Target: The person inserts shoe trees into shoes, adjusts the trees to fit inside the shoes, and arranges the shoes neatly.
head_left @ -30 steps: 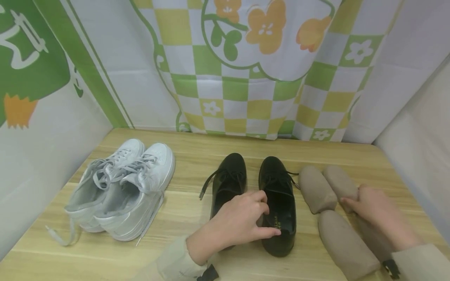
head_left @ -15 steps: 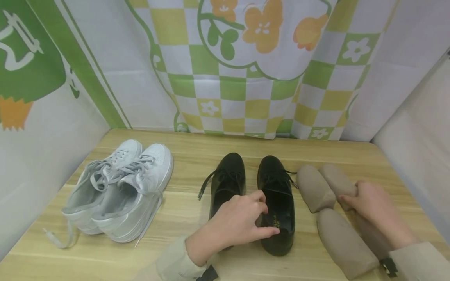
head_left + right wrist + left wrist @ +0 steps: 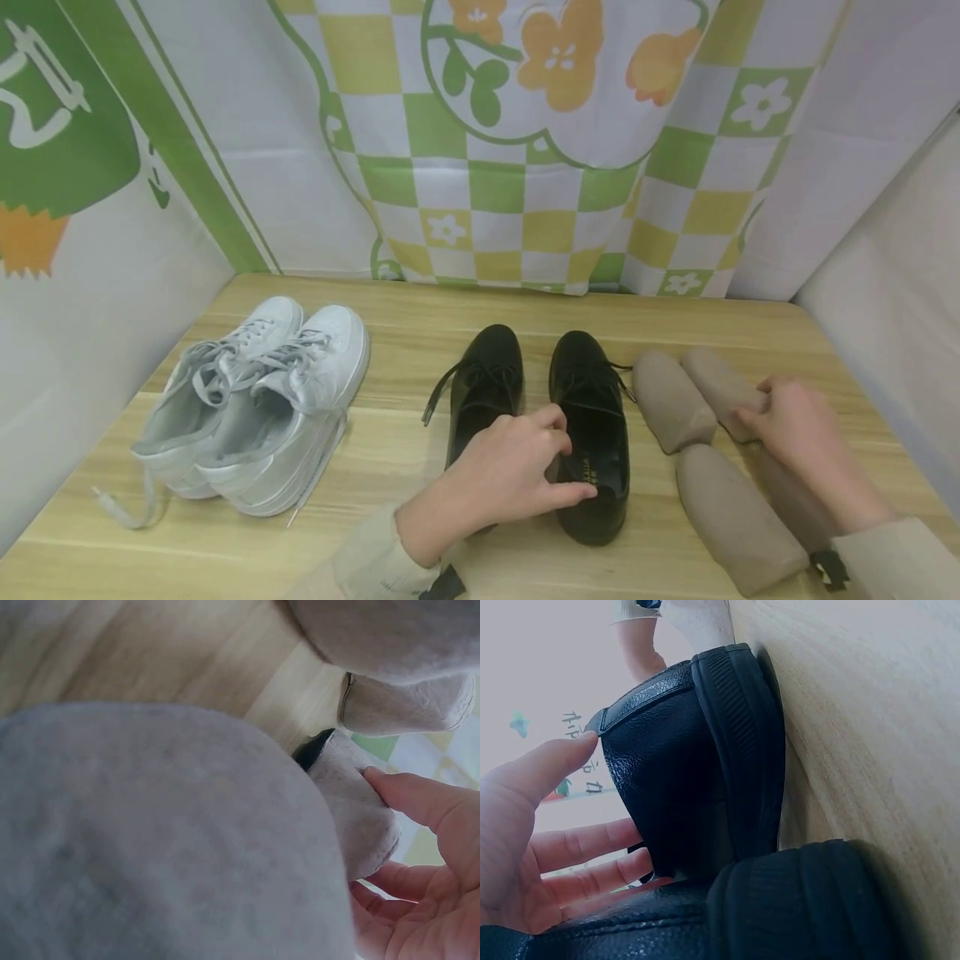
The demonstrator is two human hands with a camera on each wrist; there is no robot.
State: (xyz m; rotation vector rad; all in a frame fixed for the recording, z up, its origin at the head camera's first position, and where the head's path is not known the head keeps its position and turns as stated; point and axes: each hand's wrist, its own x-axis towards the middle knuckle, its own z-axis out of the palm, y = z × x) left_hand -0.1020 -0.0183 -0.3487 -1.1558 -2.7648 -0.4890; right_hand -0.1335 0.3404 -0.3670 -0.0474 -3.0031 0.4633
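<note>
My left hand [image 3: 510, 467] reaches over the left black lace-up shoe [image 3: 491, 367] to the right one [image 3: 588, 383]. In the left wrist view its thumb [image 3: 562, 754] touches the top rim of that shoe's heel [image 3: 675, 750], while the fairly straight fingers lie along its side. My right hand [image 3: 810, 442] pinches the blunt end of a beige shoe insert [image 3: 720, 383] between thumb and fingers, as the right wrist view shows of the same insert [image 3: 356, 817]. Beside it are a matching short insert [image 3: 671, 400] and two longer ones, one [image 3: 738, 517] in plain sight, the other partly under my right arm.
White sneakers [image 3: 330, 367] with loose laces stand at the left of the wooden tabletop [image 3: 420, 317]. A green and yellow checked cloth [image 3: 498, 187] hangs behind, and pale walls flank both sides. One black shoe's lace [image 3: 626, 387] reaches toward the inserts.
My right hand has shifted slightly away from me, its thumb now farther along the insert, whose near end has tipped a little. The left hand and the shoes hold still.
</note>
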